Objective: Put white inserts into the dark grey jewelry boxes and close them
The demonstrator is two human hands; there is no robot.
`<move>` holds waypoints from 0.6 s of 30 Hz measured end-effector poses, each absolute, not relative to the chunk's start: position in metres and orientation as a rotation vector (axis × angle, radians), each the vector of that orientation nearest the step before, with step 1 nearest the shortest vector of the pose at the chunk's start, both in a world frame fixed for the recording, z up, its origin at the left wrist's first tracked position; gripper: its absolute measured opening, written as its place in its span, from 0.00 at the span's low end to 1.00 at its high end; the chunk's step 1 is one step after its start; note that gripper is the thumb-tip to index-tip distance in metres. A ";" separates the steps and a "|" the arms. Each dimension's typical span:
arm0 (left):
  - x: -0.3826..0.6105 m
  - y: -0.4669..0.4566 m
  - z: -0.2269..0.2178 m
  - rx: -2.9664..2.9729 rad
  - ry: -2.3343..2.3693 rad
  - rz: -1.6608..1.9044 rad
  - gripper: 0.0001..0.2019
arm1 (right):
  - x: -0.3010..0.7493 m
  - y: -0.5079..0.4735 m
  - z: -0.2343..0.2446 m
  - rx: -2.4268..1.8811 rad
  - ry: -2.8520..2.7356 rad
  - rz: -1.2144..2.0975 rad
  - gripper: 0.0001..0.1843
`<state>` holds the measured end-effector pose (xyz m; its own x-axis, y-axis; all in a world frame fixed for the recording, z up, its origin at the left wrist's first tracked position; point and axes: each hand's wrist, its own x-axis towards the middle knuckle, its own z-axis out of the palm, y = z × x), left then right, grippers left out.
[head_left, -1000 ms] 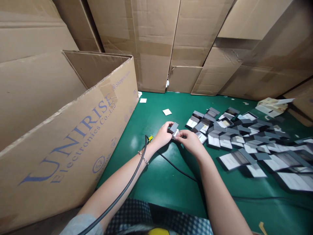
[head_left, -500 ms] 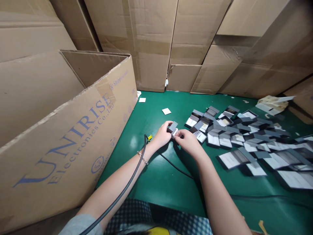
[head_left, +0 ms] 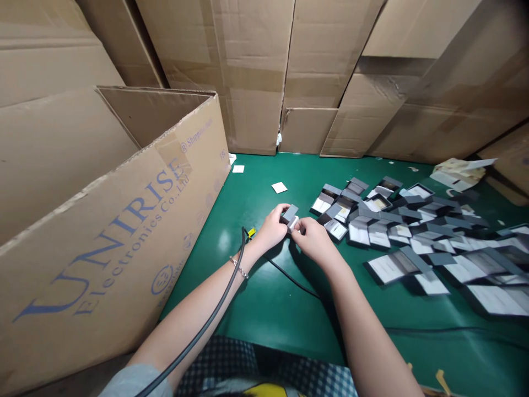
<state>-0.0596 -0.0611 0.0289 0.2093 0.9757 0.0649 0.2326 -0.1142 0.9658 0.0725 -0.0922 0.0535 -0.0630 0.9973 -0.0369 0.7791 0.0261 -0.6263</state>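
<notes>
My left hand is closed round a small dark grey box, whose lid stands open and shows a white inside. From the right, my right hand pinches the near edge of the same box, thumb and forefinger together at the white part. Exactly what lies between those right fingertips is too small to make out. Both hands are held over the green table. Just behind them a small white card lies flat.
Many open dark boxes with white insides crowd the right side. A large open carton stands along the left, and cardboard walls close off the back. A black cable runs over my left forearm. Crumpled packing lies at the far right.
The view has shifted slightly, moving everything a little to the left. Both hands keep the same hold on the small box, with only a slight movement of the right fingers.
</notes>
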 end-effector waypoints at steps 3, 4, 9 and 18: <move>-0.060 -0.060 0.027 1.527 1.175 1.008 0.26 | 0.073 -0.092 0.052 -1.794 -1.904 0.695 0.03; -0.060 -0.060 0.025 1.521 1.171 1.011 0.26 | 0.074 -0.092 0.051 -1.787 -1.907 0.691 0.03; -0.060 -0.056 0.019 1.493 1.148 1.033 0.28 | 0.075 -0.091 0.051 -1.756 -1.925 0.710 0.09; -0.063 -0.058 0.036 0.747 0.945 1.105 0.23 | 0.072 -0.090 0.052 -1.505 -1.854 0.570 0.13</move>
